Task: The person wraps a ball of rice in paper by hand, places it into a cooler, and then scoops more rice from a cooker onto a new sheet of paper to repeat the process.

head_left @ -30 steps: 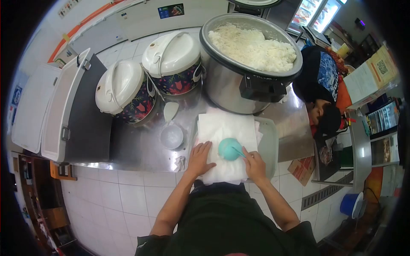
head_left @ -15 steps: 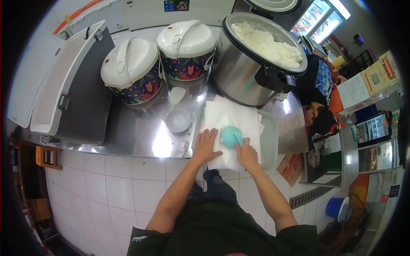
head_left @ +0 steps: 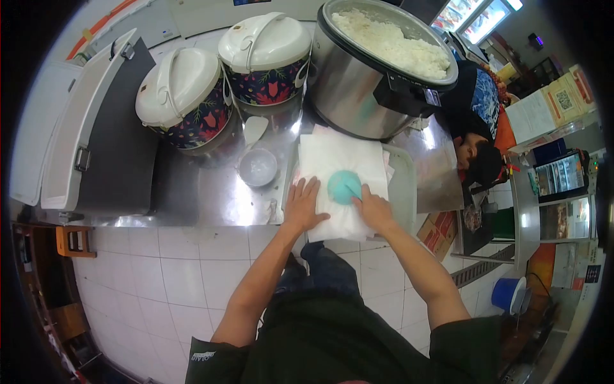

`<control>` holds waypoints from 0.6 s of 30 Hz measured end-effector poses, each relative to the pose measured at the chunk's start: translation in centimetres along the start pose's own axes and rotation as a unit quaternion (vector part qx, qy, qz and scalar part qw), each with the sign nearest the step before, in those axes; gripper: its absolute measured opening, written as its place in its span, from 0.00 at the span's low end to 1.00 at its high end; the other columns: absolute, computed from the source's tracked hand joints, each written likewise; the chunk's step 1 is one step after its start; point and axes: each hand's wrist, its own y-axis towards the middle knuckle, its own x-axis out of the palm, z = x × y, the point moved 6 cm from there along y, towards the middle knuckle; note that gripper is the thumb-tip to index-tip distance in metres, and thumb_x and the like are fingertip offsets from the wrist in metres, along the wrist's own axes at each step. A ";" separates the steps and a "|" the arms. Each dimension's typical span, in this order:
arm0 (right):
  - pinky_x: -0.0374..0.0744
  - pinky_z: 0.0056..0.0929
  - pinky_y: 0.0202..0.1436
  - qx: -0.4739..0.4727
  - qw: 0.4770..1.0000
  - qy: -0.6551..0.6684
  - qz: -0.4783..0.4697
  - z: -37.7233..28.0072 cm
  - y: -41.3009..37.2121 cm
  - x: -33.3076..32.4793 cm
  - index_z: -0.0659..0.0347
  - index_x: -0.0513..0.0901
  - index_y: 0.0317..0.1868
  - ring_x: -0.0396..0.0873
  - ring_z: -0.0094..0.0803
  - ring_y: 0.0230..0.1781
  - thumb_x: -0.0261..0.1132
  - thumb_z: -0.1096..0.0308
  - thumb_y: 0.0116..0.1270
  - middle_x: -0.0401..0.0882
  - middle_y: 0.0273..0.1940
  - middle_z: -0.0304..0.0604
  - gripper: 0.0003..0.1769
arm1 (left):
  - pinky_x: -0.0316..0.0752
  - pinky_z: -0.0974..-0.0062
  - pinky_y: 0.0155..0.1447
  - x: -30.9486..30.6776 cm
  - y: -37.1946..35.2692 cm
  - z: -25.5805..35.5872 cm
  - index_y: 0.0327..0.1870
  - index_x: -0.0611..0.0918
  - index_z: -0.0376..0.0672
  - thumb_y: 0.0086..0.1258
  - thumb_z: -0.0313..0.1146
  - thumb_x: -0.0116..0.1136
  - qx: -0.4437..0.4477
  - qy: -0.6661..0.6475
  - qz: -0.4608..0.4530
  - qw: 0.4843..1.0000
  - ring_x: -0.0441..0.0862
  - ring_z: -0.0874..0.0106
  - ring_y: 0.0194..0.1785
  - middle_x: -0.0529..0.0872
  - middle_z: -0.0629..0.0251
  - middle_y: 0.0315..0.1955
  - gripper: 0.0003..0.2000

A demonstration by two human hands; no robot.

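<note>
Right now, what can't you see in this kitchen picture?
Head view:
Inside the flowered cookers: they are shut.
Under the teal bowl: the bowl covers it.
Floor of the tray: white paper covers it.
How the right hand grips the bowl: too small to tell.

The single view came from a camera on the person's head, above the near edge of the steel counter. It faced steeply down and a little forward, so the person's own chest and forearms filled the lower middle of the picture. The lens was a very wide fisheye: the picture was round, with black corners and bent straight lines. The left hand and the right hand lay near the centre, at arm's reach, close enough to show single fingers. The far edge of the counter, with the large rice pot, reached the top. The tiled floor showed at the lower left, and another person beyond the counter's right edge.
</note>
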 end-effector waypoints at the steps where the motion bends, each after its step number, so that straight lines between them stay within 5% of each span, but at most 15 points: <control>1: 0.77 0.55 0.35 0.001 1.000 0.010 0.004 -0.1 0.3 0.2 0.62 0.64 0.47 0.81 0.60 0.31 0.54 0.51 0.71 0.81 0.30 0.60 0.21 | 0.42 0.54 0.77 0.0 0.0 0.1 0.71 0.61 0.41 0.49 0.52 0.71 0.003 0.010 0.004 1.000 0.50 0.55 0.75 0.59 0.62 0.72 0.48; 6: 0.77 0.52 0.36 -0.018 0.999 0.034 0.023 0.7 0.2 0.3 0.62 0.65 0.48 0.81 0.60 0.31 0.53 0.52 0.72 0.81 0.33 0.62 0.20 | 0.46 0.53 0.76 -0.7 -0.5 0.4 0.70 0.61 0.42 0.48 0.53 0.72 0.014 0.048 0.034 0.998 0.52 0.53 0.74 0.60 0.59 0.71 0.49; 9: 0.77 0.51 0.34 -0.044 0.967 0.232 0.095 3.4 0.0 -0.5 0.63 0.67 0.47 0.81 0.57 0.30 0.51 0.53 0.73 0.81 0.33 0.61 0.19 | 0.50 0.51 0.74 -2.1 -3.4 1.8 0.69 0.65 0.46 0.45 0.53 0.74 0.051 -0.028 0.055 0.997 0.56 0.51 0.72 0.61 0.57 0.70 0.48; 11: 0.76 0.50 0.38 0.160 0.820 0.544 0.077 7.2 -1.3 -0.1 0.64 0.68 0.48 0.81 0.58 0.33 0.52 0.55 0.73 0.81 0.34 0.61 0.18 | 0.59 0.54 0.70 -2.9 -6.1 3.2 0.61 0.74 0.49 0.47 0.47 0.75 0.148 -0.009 0.003 0.989 0.63 0.53 0.69 0.69 0.59 0.66 0.37; 13: 0.76 0.47 0.43 0.188 0.817 0.529 0.129 12.3 -1.0 1.0 0.64 0.68 0.51 0.81 0.54 0.37 0.54 0.56 0.72 0.80 0.34 0.58 0.19 | 0.63 0.57 0.68 -1.3 -6.5 1.0 0.55 0.79 0.47 0.51 0.42 0.73 0.160 -0.043 -0.006 0.986 0.67 0.55 0.66 0.74 0.60 0.61 0.28; 15: 0.76 0.43 0.47 0.145 0.880 0.383 0.241 16.1 -0.3 0.7 0.66 0.67 0.54 0.80 0.52 0.39 0.56 0.57 0.72 0.79 0.34 0.58 0.21 | 0.66 0.60 0.66 -0.9 -6.5 0.5 0.49 0.83 0.46 0.54 0.38 0.71 0.171 -0.079 -0.019 0.982 0.72 0.57 0.64 0.80 0.61 0.56 0.20; 18: 0.75 0.41 0.53 0.162 0.895 0.386 0.156 18.5 0.5 0.9 0.65 0.66 0.59 0.78 0.50 0.45 0.59 0.58 0.70 0.78 0.39 0.57 0.25 | 0.70 0.64 0.63 -1.9 -5.6 0.5 0.39 0.86 0.41 0.65 0.30 0.62 0.152 -0.141 -0.023 0.978 0.78 0.59 0.57 0.86 0.62 0.44 0.06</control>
